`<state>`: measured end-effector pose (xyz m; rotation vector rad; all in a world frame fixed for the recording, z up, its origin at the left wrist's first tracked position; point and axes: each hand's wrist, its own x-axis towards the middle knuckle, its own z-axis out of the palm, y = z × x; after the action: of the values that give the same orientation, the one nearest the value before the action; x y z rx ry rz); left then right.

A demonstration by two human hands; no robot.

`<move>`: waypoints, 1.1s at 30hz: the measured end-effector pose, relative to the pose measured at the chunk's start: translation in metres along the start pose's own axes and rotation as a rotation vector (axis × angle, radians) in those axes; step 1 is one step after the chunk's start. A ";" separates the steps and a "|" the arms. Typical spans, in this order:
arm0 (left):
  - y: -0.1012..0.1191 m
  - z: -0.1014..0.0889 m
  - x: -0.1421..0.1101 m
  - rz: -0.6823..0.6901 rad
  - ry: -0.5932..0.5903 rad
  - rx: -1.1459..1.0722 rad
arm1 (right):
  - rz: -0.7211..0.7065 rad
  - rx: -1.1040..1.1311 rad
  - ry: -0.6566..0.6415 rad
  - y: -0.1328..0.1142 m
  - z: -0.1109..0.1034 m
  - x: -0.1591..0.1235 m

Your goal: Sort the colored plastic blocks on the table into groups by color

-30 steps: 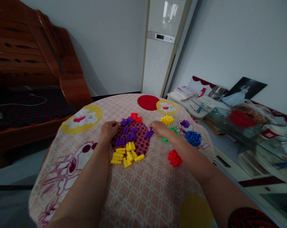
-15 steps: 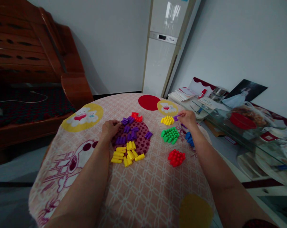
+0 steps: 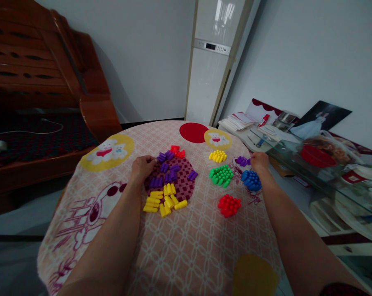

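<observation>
My left hand [image 3: 143, 167] rests at the left edge of the loose pieces, fingertips together beside the purple cylinder pieces [image 3: 171, 176]; whatever they may hold is hidden. Loose yellow cylinder pieces [image 3: 169, 201] and red ones [image 3: 177, 152] lie around these. On the right, my right hand [image 3: 259, 161] pinches at the right end of a small purple cluster [image 3: 242, 161], its fingertips on the end piece. Near it stand tight groups of blue pieces [image 3: 251, 181], green pieces [image 3: 221, 175], yellow pieces [image 3: 218, 156] and red pieces [image 3: 229, 205].
A patterned pink cloth [image 3: 179, 246] covers the round table. Beyond its right edge, a glass-topped cabinet [image 3: 284, 158] carries papers, a red bowl [image 3: 317, 156] and a photo. A wooden bench [image 3: 96, 111] stands at left, a white air conditioner [image 3: 207, 78] behind.
My right hand has moved right and slightly down, from beside the yellow group to the end of the purple cluster, uncovering the blue group. My left hand has stayed put.
</observation>
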<state>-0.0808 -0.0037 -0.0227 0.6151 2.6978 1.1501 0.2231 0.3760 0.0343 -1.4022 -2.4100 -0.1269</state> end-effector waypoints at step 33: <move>0.000 0.000 0.002 0.017 0.005 0.061 | -0.791 0.084 -0.354 -0.191 -0.043 -0.111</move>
<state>-0.0826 -0.0033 -0.0224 0.6456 2.7467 1.0780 0.1200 0.1764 0.0546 -0.3838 -3.0867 0.0376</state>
